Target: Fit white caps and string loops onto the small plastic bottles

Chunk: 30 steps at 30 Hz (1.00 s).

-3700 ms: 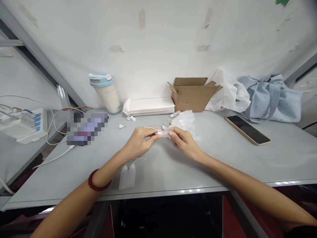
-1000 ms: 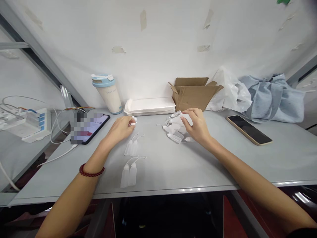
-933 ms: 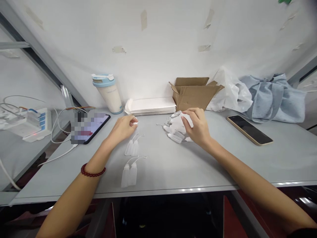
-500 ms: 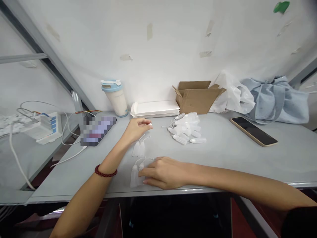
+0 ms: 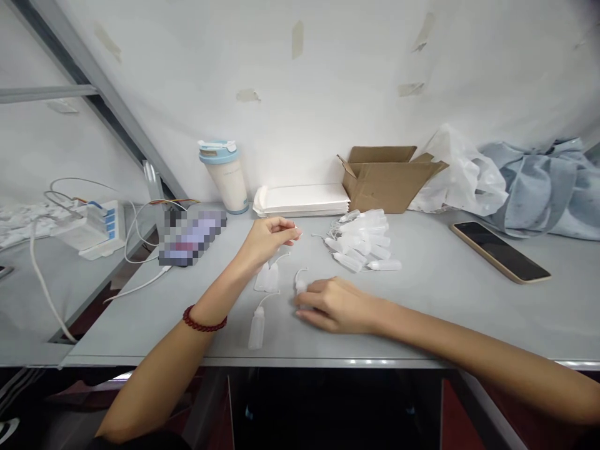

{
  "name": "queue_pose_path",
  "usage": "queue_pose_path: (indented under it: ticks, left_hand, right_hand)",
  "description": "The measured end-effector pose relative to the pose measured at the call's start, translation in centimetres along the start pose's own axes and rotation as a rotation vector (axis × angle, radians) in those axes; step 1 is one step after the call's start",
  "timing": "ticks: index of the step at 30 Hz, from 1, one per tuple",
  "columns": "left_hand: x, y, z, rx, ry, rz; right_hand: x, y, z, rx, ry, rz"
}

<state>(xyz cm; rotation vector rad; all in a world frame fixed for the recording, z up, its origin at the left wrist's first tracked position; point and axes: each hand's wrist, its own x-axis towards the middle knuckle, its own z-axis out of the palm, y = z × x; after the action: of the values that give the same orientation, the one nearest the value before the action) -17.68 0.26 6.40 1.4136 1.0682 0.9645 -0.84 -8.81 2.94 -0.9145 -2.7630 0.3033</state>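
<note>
My right hand point(image 5: 335, 305) is closed on a small translucent squeeze bottle point(image 5: 300, 287), just above the grey table point(image 5: 445, 300); the bottle's thin spout curls up past my fingers. My left hand point(image 5: 268, 236) hovers over the table with thumb and forefinger pinched on a tiny white cap point(image 5: 297, 233). Below it lie two more small bottles point(image 5: 267, 277) side by side. A single bottle point(image 5: 257, 327) lies near the table's front edge. A pile of several empty bottles point(image 5: 363, 239) sits further back, to the right of my left hand.
A blue-lidded cup point(image 5: 225, 175), a stack of white trays point(image 5: 302, 200) and an open cardboard box point(image 5: 389, 178) line the wall. Beside the box are a plastic bag point(image 5: 462, 178) and blue cloth point(image 5: 544, 187). One phone point(image 5: 500, 251) lies right, another point(image 5: 190, 237) left, near cables point(image 5: 140, 284).
My right hand left the bottle pile, came down to the pair of bottles at the front edge and picked one up, leaving a single bottle there. My left hand stayed pinched on the cap.
</note>
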Motion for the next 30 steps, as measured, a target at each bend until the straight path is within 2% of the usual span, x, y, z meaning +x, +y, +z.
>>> queue_pose_path:
  ticks: [5,9,15,22,26,30]
  left_hand:
    - [-0.5,0.1,0.5,-0.075,-0.086,-0.007]
    - [-1.1,0.2,1.2,-0.067,-0.197,0.02]
    - [-1.4,0.4,1.8,0.151,-0.155,0.114]
    - [-1.3,0.3,2.0,0.208,-0.137,0.059]
    - [-1.2,0.2,1.7,0.208,-0.17,0.03]
    - [-1.3,0.3,1.7,0.25,-0.197,0.074]
  right_hand:
    - [-1.2,2.9,0.3,-0.28,0.284,0.022]
    - [-1.2,3.8,0.7,-0.459,0.398,0.036]
    - [-1.1,4.3,1.0,-0.55,0.423,0.04]
    - [-1.1,4.1,1.0,-0.596,0.485,0.027]
    - [-1.2,4.1,1.0,-0.593,0.45,0.053]
    - [-1.2,3.9,0.9,-0.634,0.38,0.057]
